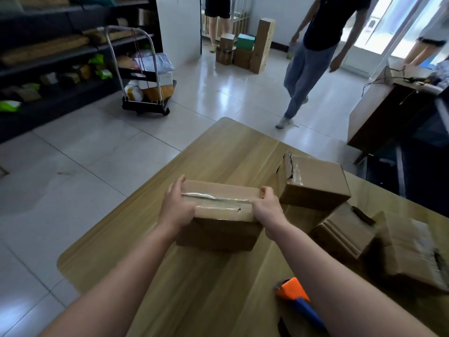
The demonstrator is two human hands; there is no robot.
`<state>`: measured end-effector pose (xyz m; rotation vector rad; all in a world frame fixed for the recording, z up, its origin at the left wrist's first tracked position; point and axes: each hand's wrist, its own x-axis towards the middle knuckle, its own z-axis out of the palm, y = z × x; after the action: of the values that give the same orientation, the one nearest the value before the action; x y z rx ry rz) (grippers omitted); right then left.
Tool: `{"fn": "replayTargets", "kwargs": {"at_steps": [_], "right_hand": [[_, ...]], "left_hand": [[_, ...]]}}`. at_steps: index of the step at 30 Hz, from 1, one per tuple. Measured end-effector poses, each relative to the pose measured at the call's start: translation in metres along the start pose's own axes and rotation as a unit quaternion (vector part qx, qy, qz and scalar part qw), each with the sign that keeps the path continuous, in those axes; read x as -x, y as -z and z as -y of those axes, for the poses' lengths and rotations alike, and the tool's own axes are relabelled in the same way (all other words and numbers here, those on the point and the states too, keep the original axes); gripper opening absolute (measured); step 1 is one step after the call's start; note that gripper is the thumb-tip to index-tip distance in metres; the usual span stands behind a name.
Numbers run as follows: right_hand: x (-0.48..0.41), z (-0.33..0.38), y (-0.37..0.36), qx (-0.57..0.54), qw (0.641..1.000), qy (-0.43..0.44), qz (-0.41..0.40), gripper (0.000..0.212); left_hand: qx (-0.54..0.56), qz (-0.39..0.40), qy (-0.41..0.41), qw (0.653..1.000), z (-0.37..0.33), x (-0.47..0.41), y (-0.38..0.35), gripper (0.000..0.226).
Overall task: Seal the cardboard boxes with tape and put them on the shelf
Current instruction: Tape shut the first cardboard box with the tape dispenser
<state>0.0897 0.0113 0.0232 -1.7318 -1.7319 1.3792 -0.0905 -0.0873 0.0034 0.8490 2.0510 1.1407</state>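
Observation:
A brown cardboard box (220,210) with clear tape along its top seam sits on the wooden table (218,152). My left hand (176,205) grips its left end, fingers over the far edge. My right hand (267,206) grips its right end in the same way. Three more cardboard boxes lie to the right: one with a torn taped corner (313,183), a smaller one (342,233) and a blurred one (413,254). An orange and blue tape dispenser (295,295) lies on the table under my right forearm. The dark shelf (48,59) stands at the far left.
A loaded hand trolley (148,76) stands on the tiled floor in front of the shelf. A person in jeans (313,62) walks past beyond the table, and another person stands in the doorway. Boxes (245,49) are stacked by the far wall. A desk (388,110) stands at the right.

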Motion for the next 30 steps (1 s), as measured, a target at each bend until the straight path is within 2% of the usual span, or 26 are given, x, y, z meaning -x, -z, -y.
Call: {"fn": "replayTargets", "kwargs": {"at_steps": [4,7,9,13,16,21,24,27,28,30], "right_hand": [[0.011,-0.012,-0.001,-0.003,1.0,0.007,0.0,0.062],[0.014,-0.023,-0.003,-0.014,0.999,0.014,-0.035,0.037],[0.014,-0.026,-0.007,-0.021,0.997,0.016,-0.072,0.031],[0.015,-0.038,-0.013,0.073,0.987,0.008,-0.145,0.045],[0.022,-0.05,-0.017,0.128,0.981,-0.009,-0.143,0.041],[0.039,-0.068,-0.028,0.172,0.974,0.027,-0.148,0.036],[0.048,-0.084,-0.033,0.223,0.963,0.056,-0.143,0.033],[0.051,-0.086,-0.039,0.3,0.933,0.115,-0.163,0.03],[0.05,-0.084,-0.045,0.32,0.92,0.152,-0.169,0.03],[0.048,-0.078,-0.058,0.332,0.905,0.219,-0.15,0.041]], "left_hand": [[0.032,-0.031,-0.031,0.999,0.01,0.015,0.002,0.074],[0.023,-0.082,-0.059,0.995,0.016,0.023,0.002,0.046],[0.009,-0.121,-0.045,0.992,0.014,0.026,0.001,0.029],[-0.034,-0.145,0.006,0.989,0.016,0.035,0.001,0.032],[-0.037,-0.122,0.028,0.991,0.028,0.046,0.0,0.017],[-0.092,-0.121,0.011,0.988,0.053,0.063,-0.006,0.027],[-0.156,-0.089,-0.006,0.984,0.068,0.073,-0.012,0.033],[-0.272,-0.097,-0.053,0.956,0.065,0.075,-0.014,0.035],[-0.328,-0.097,-0.102,0.934,0.064,0.074,-0.017,0.038],[-0.413,-0.03,-0.221,0.883,0.058,0.074,-0.026,0.053]]}}
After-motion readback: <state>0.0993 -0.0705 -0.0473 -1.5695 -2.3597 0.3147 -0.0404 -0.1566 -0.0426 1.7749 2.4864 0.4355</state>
